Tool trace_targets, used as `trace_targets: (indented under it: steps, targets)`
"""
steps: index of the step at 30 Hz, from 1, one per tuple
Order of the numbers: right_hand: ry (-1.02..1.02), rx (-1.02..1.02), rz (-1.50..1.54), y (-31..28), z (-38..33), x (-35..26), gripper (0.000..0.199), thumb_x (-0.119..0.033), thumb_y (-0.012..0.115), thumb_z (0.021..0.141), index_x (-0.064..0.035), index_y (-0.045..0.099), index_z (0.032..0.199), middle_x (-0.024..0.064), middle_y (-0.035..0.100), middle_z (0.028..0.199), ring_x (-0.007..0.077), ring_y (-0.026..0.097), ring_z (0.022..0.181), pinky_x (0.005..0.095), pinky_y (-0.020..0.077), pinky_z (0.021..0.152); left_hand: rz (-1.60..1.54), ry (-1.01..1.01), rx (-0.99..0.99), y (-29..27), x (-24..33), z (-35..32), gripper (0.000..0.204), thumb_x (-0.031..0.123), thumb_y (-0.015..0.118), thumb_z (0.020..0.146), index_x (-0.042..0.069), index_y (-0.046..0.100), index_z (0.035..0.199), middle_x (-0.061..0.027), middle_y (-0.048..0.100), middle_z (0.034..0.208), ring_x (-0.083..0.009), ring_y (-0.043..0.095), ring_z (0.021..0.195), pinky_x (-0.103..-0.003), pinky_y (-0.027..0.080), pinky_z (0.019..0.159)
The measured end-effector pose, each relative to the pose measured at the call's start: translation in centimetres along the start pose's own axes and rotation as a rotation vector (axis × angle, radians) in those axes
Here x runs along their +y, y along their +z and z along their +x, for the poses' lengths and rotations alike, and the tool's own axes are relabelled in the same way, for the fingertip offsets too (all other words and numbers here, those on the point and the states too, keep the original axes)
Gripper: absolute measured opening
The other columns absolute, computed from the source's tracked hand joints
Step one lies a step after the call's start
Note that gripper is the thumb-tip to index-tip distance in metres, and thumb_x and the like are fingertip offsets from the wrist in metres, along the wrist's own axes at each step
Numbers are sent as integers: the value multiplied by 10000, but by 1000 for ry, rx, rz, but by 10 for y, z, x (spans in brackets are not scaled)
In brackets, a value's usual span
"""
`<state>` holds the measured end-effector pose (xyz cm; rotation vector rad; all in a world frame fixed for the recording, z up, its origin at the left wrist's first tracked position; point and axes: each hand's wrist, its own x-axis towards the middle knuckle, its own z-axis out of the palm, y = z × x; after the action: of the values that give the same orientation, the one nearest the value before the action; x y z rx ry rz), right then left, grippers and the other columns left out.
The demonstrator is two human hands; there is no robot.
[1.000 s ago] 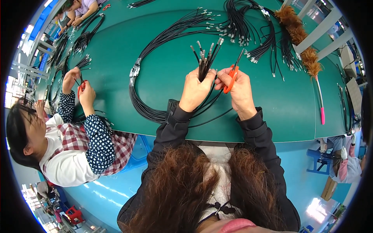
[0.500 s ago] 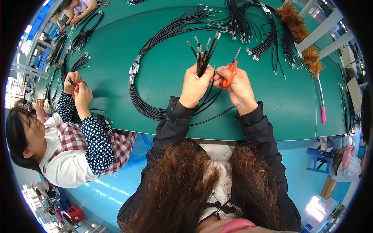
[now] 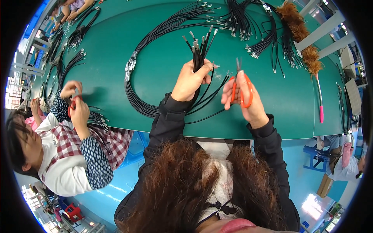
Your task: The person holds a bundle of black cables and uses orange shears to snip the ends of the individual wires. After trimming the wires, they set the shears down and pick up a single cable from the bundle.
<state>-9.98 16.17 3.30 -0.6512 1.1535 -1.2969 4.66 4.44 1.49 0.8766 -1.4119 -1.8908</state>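
Left hand: your left hand [image 3: 189, 81] is clamped in a fist around a bundle of black cables [image 3: 200, 48], gripping it low on the stems so the metal-tipped ends fan upward above your knuckles.
Cable bundle: it stands nearly upright over the green table [image 3: 155, 73], and below your fist the same cables trail down and curve off to the left into a large black coil [image 3: 134, 91] lying flat on the table.
Right hand: your right hand [image 3: 243, 95] is just to the right of the cable bundle, apart from it, fingers wrapped through the orange handles of a small pair of scissors [image 3: 237, 83].
Scissors: the short blades point up and away from you; whether they are parted or closed you cannot tell from here.
Far side of the bundle: more black cables with metal ends [image 3: 248, 23] lie spread in heaps on the table beyond the bundle.
Right of the bundle: a feather duster [image 3: 307, 54] with brown feathers and a pink handle lies along the table, well apart.
Left of the bundle: a co-worker in a checked top holds something red in both hands [image 3: 75, 103] at the table's near edge, beside another small coil.
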Motion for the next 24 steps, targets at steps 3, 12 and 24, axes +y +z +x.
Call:
trace_targets:
  steps: [3, 12, 24]
  targets:
    - [154, -84, -38, 2, -3, 8, 615, -596, 336, 930, -30, 545, 813, 93, 602, 638, 158, 578, 483, 248, 478, 492, -7, -8, -34, 3, 0, 6, 125, 135, 568, 876, 11, 572, 864, -44, 603, 749, -85, 536, 591, -220, 406, 536]
    - [243, -138, -13, 1, 6, 17, 587, -581, 353, 933, -36, 531, 807, 97, 594, 623, 157, 574, 466, 243, 472, 469, -38, -5, -89, 4, -4, 14, 117, 119, 568, 887, 4, 566, 905, -61, 622, 784, -98, 555, 617, -229, 432, 568]
    - [201, -152, -38, 0, 13, 16, 563, -552, 373, 941, -27, 524, 806, 98, 585, 614, 154, 556, 439, 231, 442, 429, 3, 7, -131, 4, -9, 15, 127, 133, 582, 889, 7, 569, 905, -20, 574, 749, -90, 550, 613, -229, 428, 562]
